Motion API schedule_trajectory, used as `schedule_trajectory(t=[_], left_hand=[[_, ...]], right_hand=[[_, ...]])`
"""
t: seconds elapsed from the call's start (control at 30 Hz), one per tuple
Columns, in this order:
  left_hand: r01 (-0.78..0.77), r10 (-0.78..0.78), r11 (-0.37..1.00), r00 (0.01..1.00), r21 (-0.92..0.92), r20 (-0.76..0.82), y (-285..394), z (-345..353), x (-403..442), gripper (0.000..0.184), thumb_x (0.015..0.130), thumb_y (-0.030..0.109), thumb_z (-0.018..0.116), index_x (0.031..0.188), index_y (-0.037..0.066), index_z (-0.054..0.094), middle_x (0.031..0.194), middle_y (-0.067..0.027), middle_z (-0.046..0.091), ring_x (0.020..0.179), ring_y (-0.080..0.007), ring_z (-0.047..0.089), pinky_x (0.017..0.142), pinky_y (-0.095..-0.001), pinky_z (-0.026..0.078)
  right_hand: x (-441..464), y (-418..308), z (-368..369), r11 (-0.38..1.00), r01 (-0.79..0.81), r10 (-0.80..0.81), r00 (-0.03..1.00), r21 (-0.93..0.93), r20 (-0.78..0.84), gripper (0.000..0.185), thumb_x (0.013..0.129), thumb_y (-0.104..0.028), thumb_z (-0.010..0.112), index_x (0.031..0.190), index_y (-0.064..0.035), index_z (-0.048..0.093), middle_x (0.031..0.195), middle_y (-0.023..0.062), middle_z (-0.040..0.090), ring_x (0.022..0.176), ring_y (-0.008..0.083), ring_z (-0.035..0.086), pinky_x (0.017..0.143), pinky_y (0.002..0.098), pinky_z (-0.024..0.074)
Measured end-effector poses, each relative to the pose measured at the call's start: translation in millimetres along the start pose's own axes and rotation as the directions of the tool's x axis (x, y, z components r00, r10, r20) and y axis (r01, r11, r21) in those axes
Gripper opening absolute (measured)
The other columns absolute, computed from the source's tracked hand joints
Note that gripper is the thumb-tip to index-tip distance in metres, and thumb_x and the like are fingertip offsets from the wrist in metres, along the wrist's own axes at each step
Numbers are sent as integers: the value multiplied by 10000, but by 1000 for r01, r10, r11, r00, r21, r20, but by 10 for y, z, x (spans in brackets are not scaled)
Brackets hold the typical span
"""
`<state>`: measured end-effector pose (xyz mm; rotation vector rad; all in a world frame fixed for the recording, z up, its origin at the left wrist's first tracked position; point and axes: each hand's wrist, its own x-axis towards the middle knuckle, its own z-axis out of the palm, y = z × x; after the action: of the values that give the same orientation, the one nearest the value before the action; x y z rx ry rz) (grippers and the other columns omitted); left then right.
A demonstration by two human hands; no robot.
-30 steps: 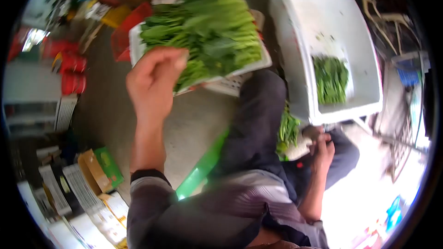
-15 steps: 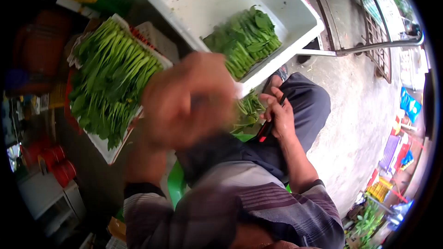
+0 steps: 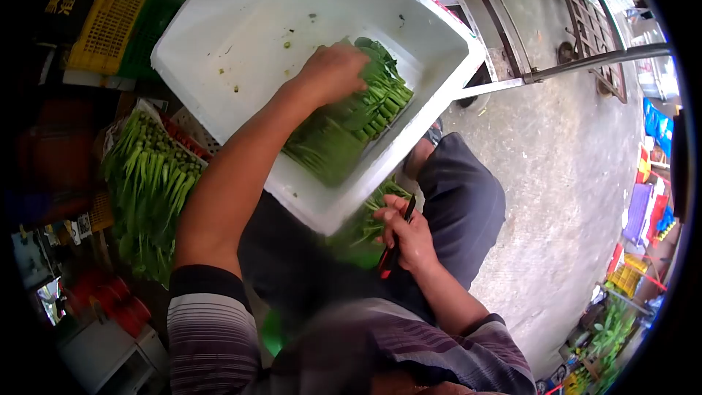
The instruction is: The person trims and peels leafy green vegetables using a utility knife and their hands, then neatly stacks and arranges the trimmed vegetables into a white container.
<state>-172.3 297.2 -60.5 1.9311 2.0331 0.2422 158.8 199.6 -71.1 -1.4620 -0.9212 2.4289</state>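
Note:
My left hand [image 3: 335,73] reaches down into a white foam box [image 3: 241,44]. Its fingers curl over the leafy greens [image 3: 384,99] stacked there with cut stems side by side; the fingertips are partly hidden and the greens below are blurred. Over my lap, my right hand [image 3: 411,238] holds a slim black-and-red knife [image 3: 389,256], which lies along the palm with some fingers loosely bent. More loose greens [image 3: 369,219] sit just beyond the right hand, partly covered by the box corner.
Left of my arm, long-stemmed greens [image 3: 157,183] are heaped in a crate. Yellow [image 3: 110,18] and green baskets stand at the upper left. A metal frame [image 3: 504,22] with a bar crosses the upper right. Concrete floor [image 3: 541,197] stretches along my right.
My left hand has gone from close in front of the camera into the box, onto the greens. The view has shifted; my right hand still holds the knife above my lap.

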Motion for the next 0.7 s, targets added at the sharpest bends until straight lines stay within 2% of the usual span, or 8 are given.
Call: schedule_trajectory(t=[0.07,0.17,0.27,0.3,0.47,0.57,0.67,0.7], left_hand=[[-87,88,996,995,-17,43,32,64,237,458,823,257,750,1224,65,642,1194,-130,656,1216,-324,542,1018,-429,439],[-123,126,989,992,86,-26,-96,352,453,432,813,273,759,1211,132,668,1156,-109,666,1191,-306,547,1009,-447,429],[-45,1,986,964,159,265,-43,278,632,377,813,284,762,1168,175,696,1132,-93,670,1145,-289,561,994,-464,425],[-53,21,991,970,126,243,-71,307,661,334,812,269,758,1127,171,710,1109,-92,676,1128,-289,568,982,-459,434],[-124,129,991,984,-48,124,-281,418,770,127,805,175,720,921,130,747,968,-95,702,1023,-305,605,897,-430,488],[-81,88,989,994,-120,62,-275,363,878,67,794,130,694,837,96,732,899,-100,701,965,-316,618,849,-414,509],[-18,31,994,992,-112,119,-319,346,1023,68,802,130,692,838,84,726,911,-103,700,960,-321,618,849,-414,507],[2,9,992,996,-126,84,-366,387,1057,74,805,136,694,844,81,725,904,-107,699,954,-322,619,845,-417,506]], right_hand=[[11,-2,-4,999,-18,18,1000,32,7,405,947,-117,601,1320,2,498,1050,106,660,525,93,498,595,289,520],[11,-14,35,999,-29,29,1000,-28,11,387,946,-104,598,1311,-1,524,1060,83,658,572,85,512,604,242,474],[25,25,20,997,-29,31,999,-73,25,369,948,-101,595,1299,-1,541,1061,68,654,626,80,532,599,232,456],[24,16,33,998,-27,28,999,-60,15,341,952,-99,589,1279,-7,561,1053,50,651,680,77,549,606,230,455],[17,-61,62,995,-83,86,995,-59,54,331,959,-103,585,1277,-16,565,1054,28,647,713,71,558,633,221,460],[24,-105,75,995,-91,94,994,-48,58,331,962,-106,584,1278,-10,562,1058,26,647,727,70,565,642,224,467],[12,-163,108,992,-114,117,992,-49,49,336,961,-101,583,1282,-6,559,1065,27,648,750,75,577,659,226,476],[12,-177,108,991,-123,126,991,-55,46,338,960,-98,582,1284,-6,558,1068,28,649,758,77,581,666,226,479]])
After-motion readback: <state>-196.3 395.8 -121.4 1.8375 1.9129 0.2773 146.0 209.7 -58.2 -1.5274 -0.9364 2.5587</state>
